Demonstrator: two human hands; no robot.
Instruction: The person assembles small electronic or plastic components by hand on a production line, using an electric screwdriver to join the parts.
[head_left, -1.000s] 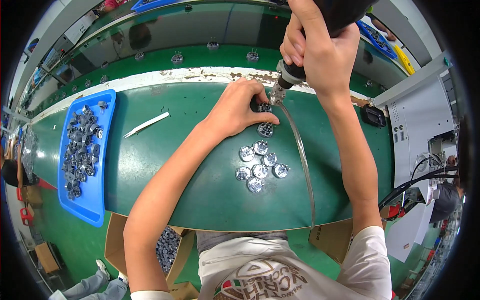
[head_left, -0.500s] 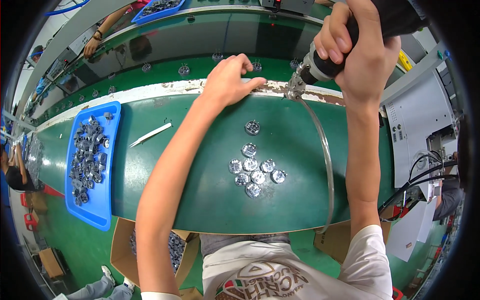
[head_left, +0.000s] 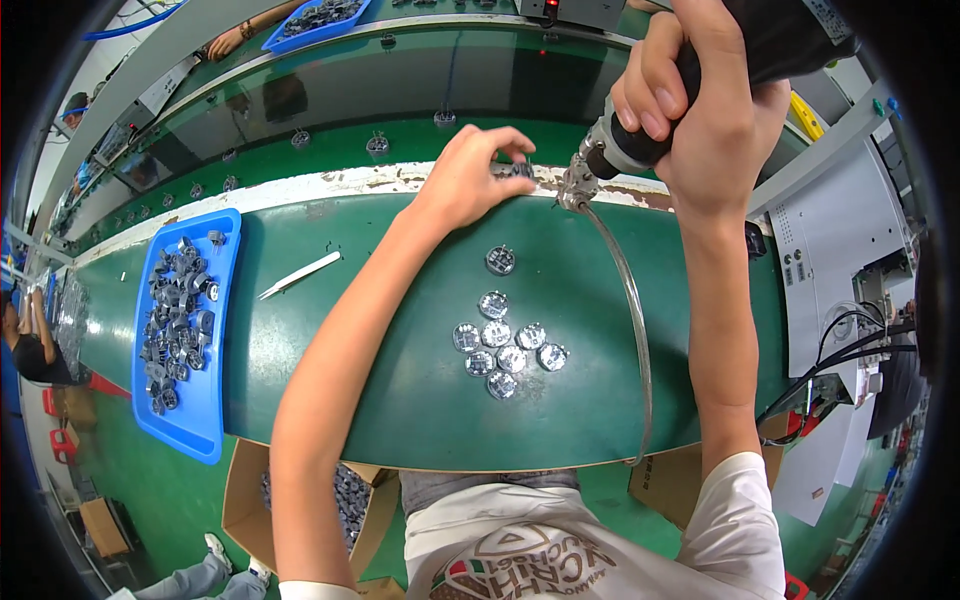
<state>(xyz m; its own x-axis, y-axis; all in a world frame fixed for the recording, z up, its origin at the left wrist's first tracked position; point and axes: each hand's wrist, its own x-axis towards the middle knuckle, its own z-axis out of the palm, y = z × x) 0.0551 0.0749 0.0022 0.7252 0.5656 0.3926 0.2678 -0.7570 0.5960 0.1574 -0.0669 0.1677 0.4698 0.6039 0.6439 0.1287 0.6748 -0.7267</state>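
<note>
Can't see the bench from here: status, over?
Left grip around small dark part. Right grip on power tool. Round parts grouped on green bench, clear hose hanging to their right.

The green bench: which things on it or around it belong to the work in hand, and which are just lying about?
In use, or apparently so:
- small round part, in the left hand
- black-and-grey power tool, in the right hand
- similar-looking loose parts

Apparently just lying about:
- white tweezers, untouched
- yellow object, beyond the right hand
</note>
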